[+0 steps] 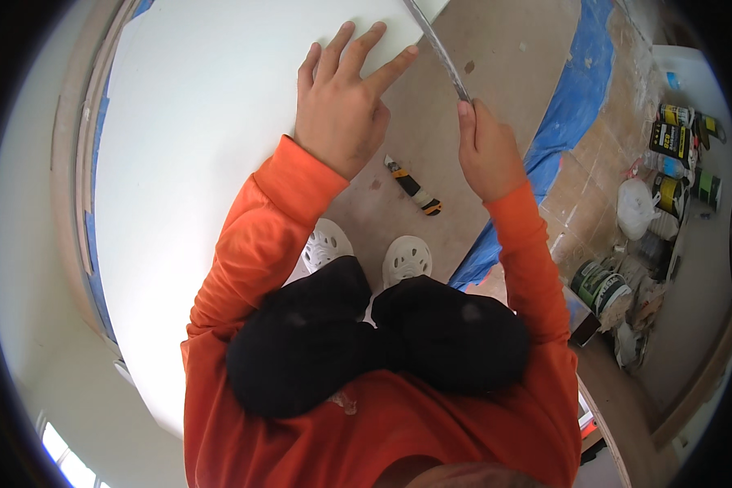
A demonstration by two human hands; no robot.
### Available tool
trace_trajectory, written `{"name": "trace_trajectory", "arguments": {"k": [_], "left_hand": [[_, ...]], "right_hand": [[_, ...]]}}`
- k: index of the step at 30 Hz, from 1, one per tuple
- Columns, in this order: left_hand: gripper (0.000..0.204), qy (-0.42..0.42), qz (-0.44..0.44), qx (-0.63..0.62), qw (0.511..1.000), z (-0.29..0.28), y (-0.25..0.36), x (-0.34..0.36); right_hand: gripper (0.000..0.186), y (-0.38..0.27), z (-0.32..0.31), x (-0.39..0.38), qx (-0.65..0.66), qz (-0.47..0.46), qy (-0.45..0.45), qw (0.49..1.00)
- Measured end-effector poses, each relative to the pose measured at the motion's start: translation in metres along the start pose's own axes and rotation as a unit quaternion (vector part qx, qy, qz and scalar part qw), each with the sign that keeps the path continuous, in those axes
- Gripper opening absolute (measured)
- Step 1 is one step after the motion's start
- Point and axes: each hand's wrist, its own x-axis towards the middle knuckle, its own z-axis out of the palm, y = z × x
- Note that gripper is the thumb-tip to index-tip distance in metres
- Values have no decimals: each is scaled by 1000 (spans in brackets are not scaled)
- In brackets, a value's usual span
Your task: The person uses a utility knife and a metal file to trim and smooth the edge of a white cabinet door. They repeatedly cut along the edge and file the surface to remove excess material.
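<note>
My left hand (pixel 342 106) lies with its fingers spread on a large white board (pixel 195 89), close to the board's right edge. In my right hand (pixel 490 150) is one end of a long, narrow grey metal tool (pixel 437 47), thin like a file or a blade; its exact kind cannot be told. The tool slants up and left, meeting or passing over the board's edge near the top of the view, where its far end is cut off. Between my arms a yellow and black utility knife (pixel 413 185) rests on the brown floor covering, its blade end toward my left hand.
My white clogs (pixel 407 259) stand below the knife. Blue plastic sheeting (pixel 573 98) runs along the floor on the right. Beyond it are several cans (pixel 600 286), a white plastic bag (pixel 636 208) and other supplies by the wall. Wooden trim (pixel 69 154) borders the left side.
</note>
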Motion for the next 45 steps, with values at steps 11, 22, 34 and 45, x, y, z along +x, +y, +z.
{"name": "trace_trajectory", "arguments": {"k": [11, 22, 34, 45], "left_hand": [[66, 26, 8, 10, 1000, 1, 2, -2], [62, 19, 22, 42, 999, 4, 4, 5], [33, -40, 21, -220, 975, 2, 16, 40], [7, 186, 97, -169, 963, 5, -29, 45]], "right_hand": [[40, 18, 13, 1, -3, -58, 64, 996], [34, 65, 28, -35, 106, 88, 112, 984], [31, 214, 131, -4, -261, 130, 197, 936], [52, 135, 191, -84, -121, -43, -26, 991]]}}
